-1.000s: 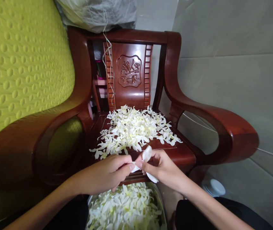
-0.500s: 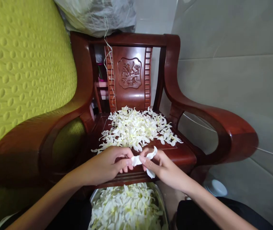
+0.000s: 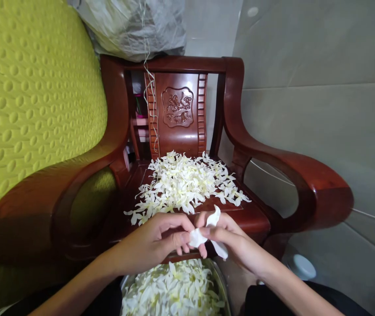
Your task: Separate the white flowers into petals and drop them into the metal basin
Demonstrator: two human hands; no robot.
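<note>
A single white flower (image 3: pixel 214 218) with long petals is pinched between the thumb and fingers of my right hand (image 3: pixel 230 232). One petal sticks up above the thumb and another hangs below it. My left hand (image 3: pixel 164 239) is closed, with thumb and forefinger tips at the edge of the petal that points left. A heap of white flowers (image 3: pixel 187 180) lies on the seat of the dark red wooden chair (image 3: pixel 253 221), just beyond both hands. Below the hands, a metal basin (image 3: pixel 222 281) is filled with more white flowers (image 3: pixel 170 289).
The chair's broad curved armrests (image 3: pixel 325 188) flank the seat. A yellow dimpled panel (image 3: pixel 36 96) stands close on the left, a grey tiled wall (image 3: pixel 322 109) on the right. A pale plastic bag (image 3: pixel 134 26) with dangling string rests above the backrest. A round whitish object (image 3: pixel 301 267) sits low right.
Both hands, with the flower between them, have shifted slightly right and lower in view. The chair also appears a little lower as the camera tilts. The flower heap looks unchanged.
</note>
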